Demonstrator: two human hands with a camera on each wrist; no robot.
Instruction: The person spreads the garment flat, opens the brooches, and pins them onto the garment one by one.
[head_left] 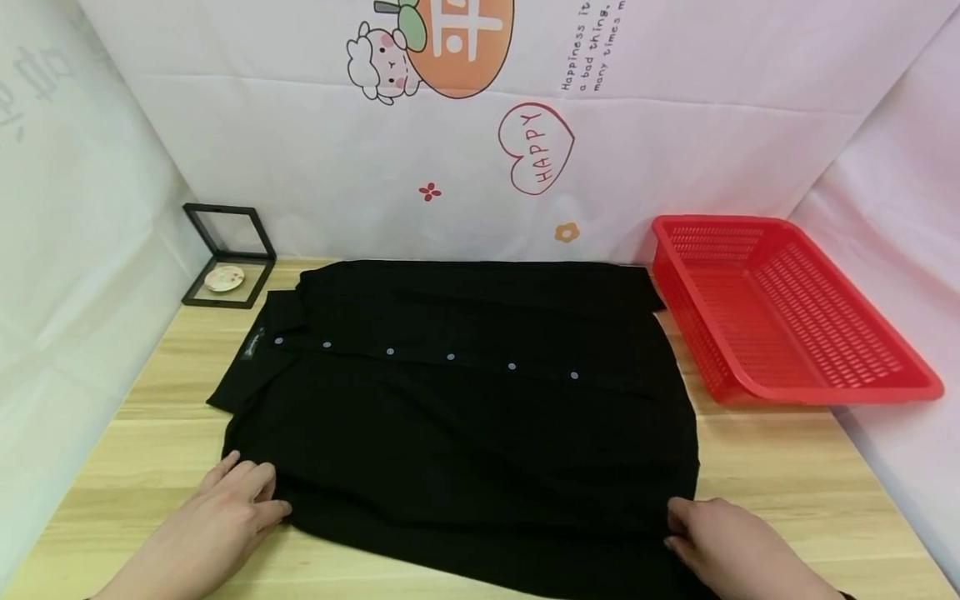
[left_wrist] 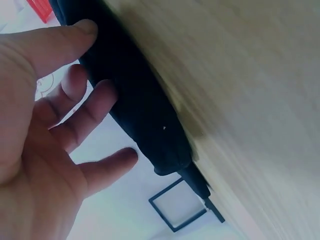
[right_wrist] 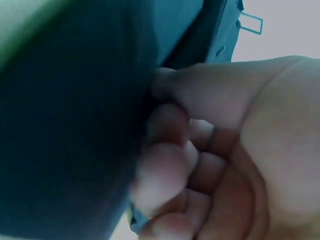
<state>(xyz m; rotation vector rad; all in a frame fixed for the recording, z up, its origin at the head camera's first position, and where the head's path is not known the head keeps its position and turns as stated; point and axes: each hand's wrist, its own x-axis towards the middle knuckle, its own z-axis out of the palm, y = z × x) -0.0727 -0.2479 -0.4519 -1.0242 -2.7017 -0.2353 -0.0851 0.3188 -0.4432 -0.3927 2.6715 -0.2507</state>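
A black button-up shirt [head_left: 450,433] lies spread on the table, its collar [head_left: 258,354] toward the left and a row of pale buttons across it. At the near left edge of the shirt, my left hand [head_left: 236,508] touches the cloth; the left wrist view shows its fingers [left_wrist: 102,95] apart and loosely bent against the fabric. My right hand [head_left: 723,533] is at the shirt's lower right, pinching the cloth between thumb and curled fingers [right_wrist: 165,170]. Cloth hides part of the right fingertips.
A red plastic basket [head_left: 832,392] stands at the right, close to the shirt's far right corner. At the back left, a small black hinged frame [head_left: 228,304] holds a round piece. Wooden table [head_left: 142,450] shows along the left, and white printed cloth [head_left: 315,183] rises behind.
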